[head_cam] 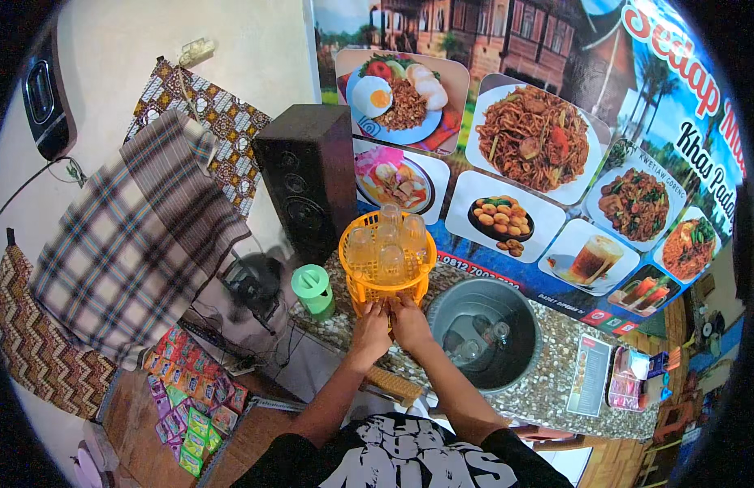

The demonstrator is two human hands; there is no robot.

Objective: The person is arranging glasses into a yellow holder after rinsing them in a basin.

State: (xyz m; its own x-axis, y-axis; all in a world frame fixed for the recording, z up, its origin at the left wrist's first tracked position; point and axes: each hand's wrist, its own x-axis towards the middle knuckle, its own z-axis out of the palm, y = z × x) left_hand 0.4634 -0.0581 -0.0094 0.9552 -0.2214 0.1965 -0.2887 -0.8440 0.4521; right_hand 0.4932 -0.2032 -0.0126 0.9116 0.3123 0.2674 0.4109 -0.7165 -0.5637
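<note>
My left hand (pixel 372 332) and my right hand (pixel 410 324) are close together at the near side of a yellow plastic basket (pixel 358 277). Their fingers meet the basket just below its rim, and whether they grip it is hidden. Several clear glass mugs (pixel 391 262) stand upside down inside. To the right, a dark grey plastic basin (pixel 523 366) holds what looks like water, with clear glassware (pixel 470 349) lying at the bottom. A green lidded plastic pitcher (pixel 313 290) stands left of the basket. All of these rest on a speckled stone-patterned counter (pixel 550 390).
A black loudspeaker (pixel 306 177) stands behind the pitcher, against a food banner (pixel 413 177). A printed menu (pixel 589 375) and a pink holder (pixel 627 381) sit at the counter's right. Leftward are a checked cloth (pixel 145 238), a dark fan-like device (pixel 255 283) and hanging sachets (pixel 191 396).
</note>
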